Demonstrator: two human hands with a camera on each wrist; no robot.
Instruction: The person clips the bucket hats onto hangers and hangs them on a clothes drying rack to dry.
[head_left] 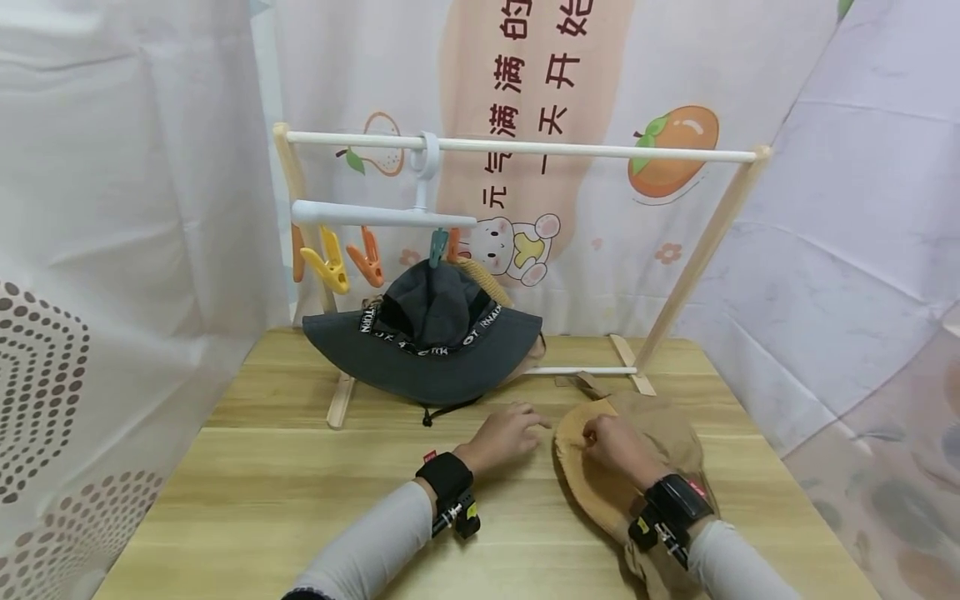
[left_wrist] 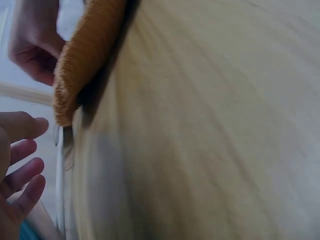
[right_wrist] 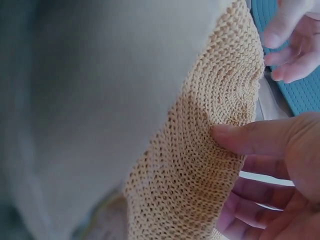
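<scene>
A tan hat (head_left: 667,421) with an orange-yellow knitted brim (head_left: 579,467) lies on the right of the table. My right hand (head_left: 618,450) pinches this brim; in the right wrist view the thumb presses on the knit (right_wrist: 185,165) while the other fingers go behind it. Just left of the brim, my left hand (head_left: 504,435) hovers low with its fingers relaxed, holding nothing. The left wrist view shows those fingers (left_wrist: 30,172) apart from the brim edge. A dark bucket hat (head_left: 450,367) hangs by a teal clip (head_left: 438,247) from a white hanger (head_left: 382,215).
A wooden rack with a white rod (head_left: 570,150) stands at the back, its right leg (head_left: 697,267) behind the tan hat. Yellow (head_left: 330,262) and orange clips (head_left: 367,258) dangle from the hanger. Behind the dark hat shows a tan knitted piece (head_left: 487,279). Curtains enclose the table (head_left: 300,492).
</scene>
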